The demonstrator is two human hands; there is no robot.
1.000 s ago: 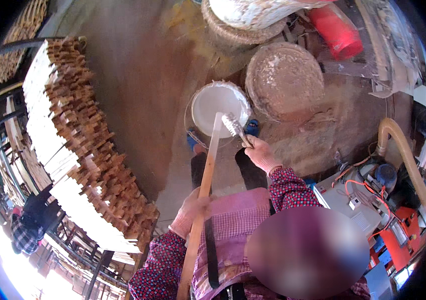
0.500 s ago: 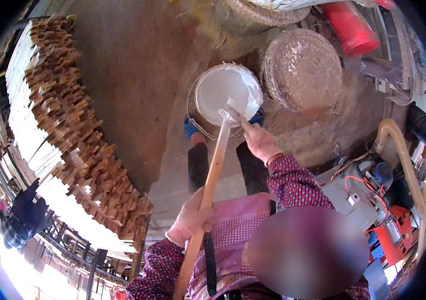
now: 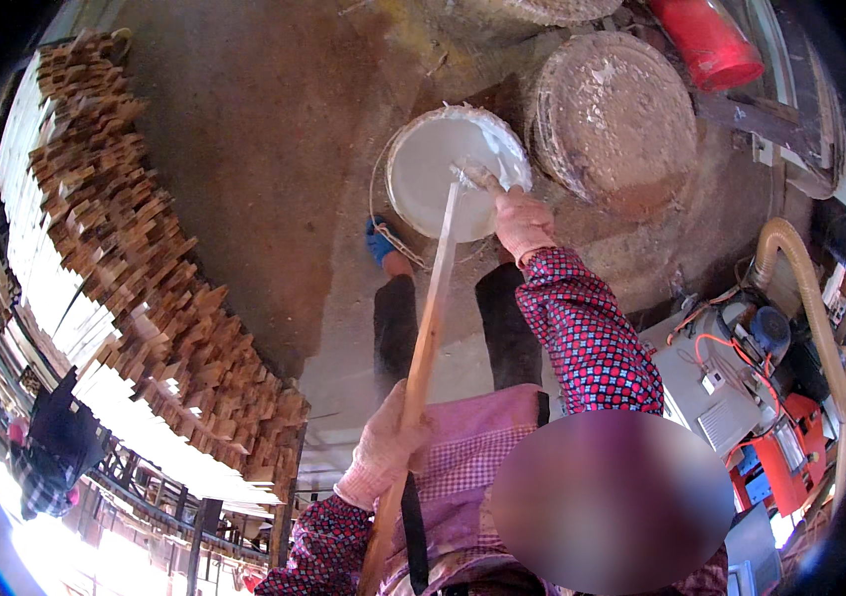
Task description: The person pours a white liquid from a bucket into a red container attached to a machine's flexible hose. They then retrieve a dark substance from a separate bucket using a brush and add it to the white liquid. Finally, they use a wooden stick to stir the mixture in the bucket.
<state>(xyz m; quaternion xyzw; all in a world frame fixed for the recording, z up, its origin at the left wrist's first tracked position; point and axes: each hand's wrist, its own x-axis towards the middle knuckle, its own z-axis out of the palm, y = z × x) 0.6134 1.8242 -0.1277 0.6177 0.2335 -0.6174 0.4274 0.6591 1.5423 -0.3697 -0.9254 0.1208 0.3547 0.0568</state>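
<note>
My left hand (image 3: 383, 447), in a pale glove, is closed around a long wooden strip (image 3: 427, 338). The strip slants away from me; its far stretch is coated white and its end reaches over a bucket (image 3: 512, 159). White liquid (image 3: 428, 184), like paint, fills much of that bucket. In my right hand (image 3: 524, 224), gloved as well, is a brush (image 3: 480, 177) with a whitened head. The brush is over the bucket, just right of the strip's tip; whether its bristles touch the liquid I cannot tell. A thin wire handle hangs down the bucket's left side.
A wide drum with a crusted lid (image 3: 616, 124) stands right of the bucket, a red cylinder (image 3: 711, 50) beyond it. Stacked wood strips (image 3: 135, 258) line the left. At right are a machine with orange cable (image 3: 731, 368) and a ribbed hose (image 3: 800, 268). My blue-covered foot (image 3: 377, 238) is beside the bucket.
My right hand has moved away from me, taking the brush off the strip's white end and further over the bucket. The left hand still grips the strip. The whole view has shifted slightly.
</note>
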